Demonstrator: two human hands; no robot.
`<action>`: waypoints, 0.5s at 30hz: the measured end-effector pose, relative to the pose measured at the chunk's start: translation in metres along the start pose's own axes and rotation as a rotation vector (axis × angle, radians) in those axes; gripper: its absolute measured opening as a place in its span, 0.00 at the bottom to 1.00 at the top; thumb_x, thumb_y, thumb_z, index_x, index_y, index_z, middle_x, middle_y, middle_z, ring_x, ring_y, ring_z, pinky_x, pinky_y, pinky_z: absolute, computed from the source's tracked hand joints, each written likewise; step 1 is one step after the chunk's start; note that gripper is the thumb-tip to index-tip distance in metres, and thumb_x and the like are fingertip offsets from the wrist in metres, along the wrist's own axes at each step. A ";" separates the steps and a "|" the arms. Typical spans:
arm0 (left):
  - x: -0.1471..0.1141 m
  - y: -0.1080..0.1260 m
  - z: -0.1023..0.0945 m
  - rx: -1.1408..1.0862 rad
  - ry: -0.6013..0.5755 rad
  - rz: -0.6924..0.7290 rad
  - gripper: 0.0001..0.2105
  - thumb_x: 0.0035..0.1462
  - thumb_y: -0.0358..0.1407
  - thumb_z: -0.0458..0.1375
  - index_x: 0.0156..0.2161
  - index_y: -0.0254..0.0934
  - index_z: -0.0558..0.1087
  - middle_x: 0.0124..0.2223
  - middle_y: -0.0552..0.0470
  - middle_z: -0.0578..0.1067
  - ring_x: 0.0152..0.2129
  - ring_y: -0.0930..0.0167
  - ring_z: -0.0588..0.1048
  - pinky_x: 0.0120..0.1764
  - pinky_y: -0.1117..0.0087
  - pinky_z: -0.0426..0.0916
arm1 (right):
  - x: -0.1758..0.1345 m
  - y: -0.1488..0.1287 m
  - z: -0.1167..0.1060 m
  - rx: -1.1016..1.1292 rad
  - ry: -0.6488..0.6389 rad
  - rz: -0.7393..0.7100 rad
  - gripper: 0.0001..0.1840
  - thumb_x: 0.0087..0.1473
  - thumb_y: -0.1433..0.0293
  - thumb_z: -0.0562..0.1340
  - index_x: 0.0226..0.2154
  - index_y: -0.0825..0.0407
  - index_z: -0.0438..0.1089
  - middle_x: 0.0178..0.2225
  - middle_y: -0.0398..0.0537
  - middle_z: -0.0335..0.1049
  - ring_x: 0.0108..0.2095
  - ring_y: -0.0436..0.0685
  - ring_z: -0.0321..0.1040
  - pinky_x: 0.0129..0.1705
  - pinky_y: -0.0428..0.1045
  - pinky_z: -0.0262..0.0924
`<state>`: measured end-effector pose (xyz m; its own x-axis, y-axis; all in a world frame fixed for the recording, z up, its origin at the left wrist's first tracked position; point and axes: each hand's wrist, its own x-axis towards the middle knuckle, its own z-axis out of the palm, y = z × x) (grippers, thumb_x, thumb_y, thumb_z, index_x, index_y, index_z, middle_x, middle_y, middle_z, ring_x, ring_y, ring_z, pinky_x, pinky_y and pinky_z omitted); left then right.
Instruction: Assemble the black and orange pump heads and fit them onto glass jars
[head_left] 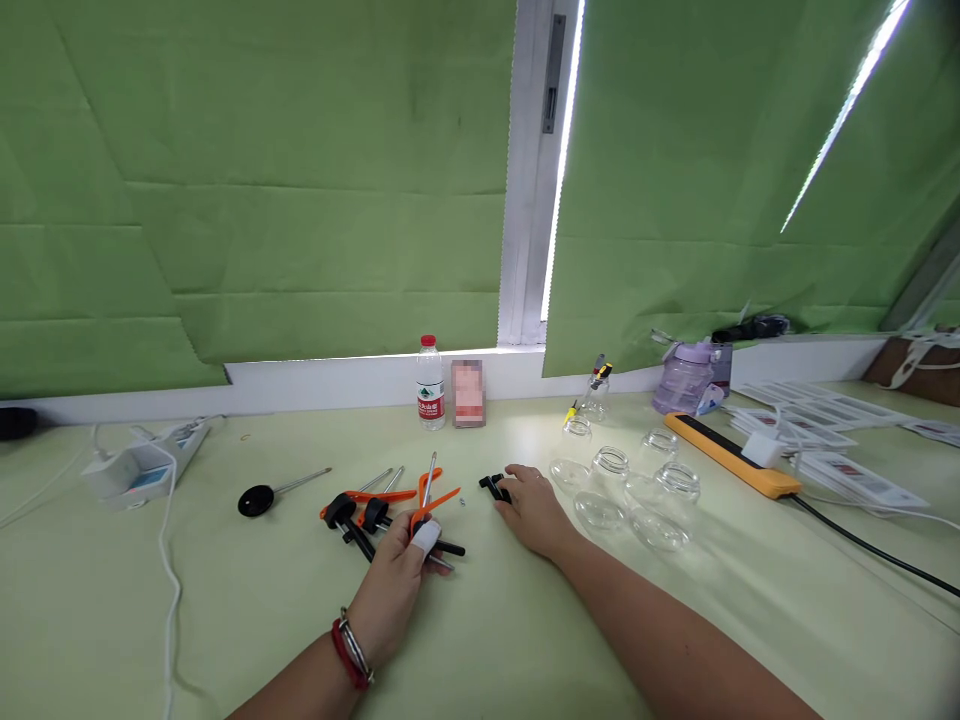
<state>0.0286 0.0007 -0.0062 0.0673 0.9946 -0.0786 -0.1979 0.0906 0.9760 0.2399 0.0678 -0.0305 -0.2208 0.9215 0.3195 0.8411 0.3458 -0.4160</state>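
Observation:
My left hand [401, 565], a white wrap round its thumb, is closed on an orange-and-black part with a metal rod [431, 478]. What else lies under its fingers is hidden. Beside it on the table lie black round-headed pieces [341, 508], more orange strips [386, 495] and thin metal rods [395, 478]. Further right, my right hand [532, 508] has its fingertips closed on a small black part [493, 487] at the tabletop. A tiny pale bit [462, 501] lies between the hands.
Several clear glass jars [679, 490] stand right of my right hand. A black disc with a rod [256, 500] lies at left, near a white power strip [161, 465]. Behind are a water bottle [430, 385], a purple jug [682, 378] and an orange-and-black power strip [727, 455].

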 end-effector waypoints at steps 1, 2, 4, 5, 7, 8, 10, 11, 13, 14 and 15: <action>0.001 0.000 0.000 -0.005 0.008 -0.005 0.10 0.49 0.41 0.59 0.35 0.38 0.71 0.34 0.52 0.69 0.32 0.69 0.68 0.33 0.69 0.68 | 0.000 -0.001 0.001 -0.009 -0.006 0.001 0.14 0.52 0.69 0.58 0.42 0.52 0.71 0.52 0.55 0.61 0.53 0.63 0.55 0.52 0.57 0.50; 0.001 -0.001 -0.001 -0.009 0.016 -0.011 0.10 0.49 0.41 0.59 0.35 0.38 0.72 0.34 0.52 0.69 0.32 0.69 0.68 0.33 0.69 0.69 | 0.000 -0.001 0.002 -0.014 -0.009 0.003 0.13 0.52 0.69 0.59 0.42 0.52 0.71 0.52 0.55 0.61 0.53 0.63 0.55 0.52 0.57 0.50; 0.001 -0.001 -0.001 -0.017 0.026 -0.020 0.11 0.49 0.42 0.59 0.35 0.37 0.71 0.33 0.52 0.68 0.32 0.69 0.68 0.33 0.68 0.70 | 0.000 -0.001 0.004 -0.021 -0.004 0.008 0.12 0.52 0.68 0.59 0.40 0.52 0.71 0.52 0.55 0.61 0.53 0.63 0.55 0.52 0.56 0.49; 0.001 -0.002 0.000 -0.020 0.028 -0.020 0.11 0.50 0.42 0.59 0.35 0.37 0.71 0.33 0.52 0.68 0.32 0.69 0.68 0.33 0.68 0.70 | 0.001 -0.001 0.006 -0.025 0.005 0.013 0.12 0.52 0.67 0.59 0.39 0.52 0.72 0.52 0.55 0.61 0.53 0.63 0.55 0.52 0.56 0.49; 0.001 -0.002 0.001 -0.021 0.026 -0.017 0.11 0.49 0.42 0.59 0.35 0.37 0.71 0.33 0.52 0.67 0.33 0.69 0.69 0.34 0.68 0.70 | 0.003 -0.001 0.008 -0.042 0.028 0.024 0.13 0.52 0.63 0.59 0.37 0.53 0.72 0.52 0.55 0.61 0.52 0.63 0.56 0.52 0.56 0.49; 0.001 -0.003 0.002 -0.019 0.021 -0.013 0.11 0.49 0.42 0.59 0.36 0.37 0.71 0.34 0.53 0.67 0.33 0.69 0.69 0.34 0.68 0.71 | 0.004 -0.001 0.010 -0.053 0.035 0.030 0.14 0.52 0.62 0.59 0.36 0.54 0.72 0.52 0.56 0.62 0.52 0.63 0.56 0.52 0.56 0.48; 0.000 -0.003 0.003 -0.006 0.004 -0.007 0.11 0.50 0.43 0.59 0.36 0.38 0.70 0.34 0.53 0.66 0.32 0.70 0.68 0.33 0.68 0.71 | 0.006 -0.001 0.012 -0.078 0.043 0.040 0.14 0.52 0.61 0.59 0.35 0.54 0.72 0.50 0.56 0.63 0.51 0.64 0.57 0.51 0.56 0.48; 0.000 -0.004 0.003 0.000 -0.004 -0.005 0.11 0.51 0.43 0.59 0.36 0.38 0.70 0.33 0.53 0.66 0.32 0.70 0.68 0.33 0.68 0.71 | 0.007 -0.002 0.013 -0.090 0.047 0.043 0.13 0.52 0.63 0.59 0.33 0.54 0.72 0.49 0.56 0.64 0.51 0.64 0.57 0.51 0.56 0.48; -0.001 -0.005 0.003 0.009 -0.016 -0.004 0.10 0.52 0.42 0.58 0.36 0.38 0.70 0.33 0.53 0.65 0.33 0.70 0.67 0.33 0.68 0.71 | 0.008 -0.001 0.014 -0.103 0.057 0.052 0.08 0.52 0.67 0.59 0.30 0.54 0.72 0.47 0.55 0.65 0.49 0.63 0.58 0.49 0.55 0.49; -0.001 -0.005 0.003 0.012 -0.017 -0.006 0.10 0.52 0.42 0.58 0.36 0.38 0.70 0.34 0.53 0.66 0.33 0.70 0.67 0.33 0.68 0.71 | 0.009 -0.001 0.014 -0.101 0.064 0.058 0.07 0.51 0.69 0.59 0.29 0.54 0.71 0.46 0.54 0.66 0.48 0.62 0.59 0.49 0.55 0.49; -0.001 -0.005 0.003 0.013 -0.017 -0.007 0.10 0.52 0.42 0.57 0.37 0.39 0.70 0.34 0.53 0.66 0.34 0.69 0.67 0.34 0.68 0.71 | 0.009 -0.001 0.015 -0.093 0.071 0.065 0.06 0.51 0.70 0.58 0.27 0.54 0.70 0.46 0.54 0.66 0.47 0.62 0.59 0.48 0.55 0.50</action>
<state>0.0326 -0.0013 -0.0105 0.0856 0.9929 -0.0822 -0.1844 0.0969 0.9781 0.2302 0.0784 -0.0398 -0.1315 0.9254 0.3555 0.8952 0.2649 -0.3584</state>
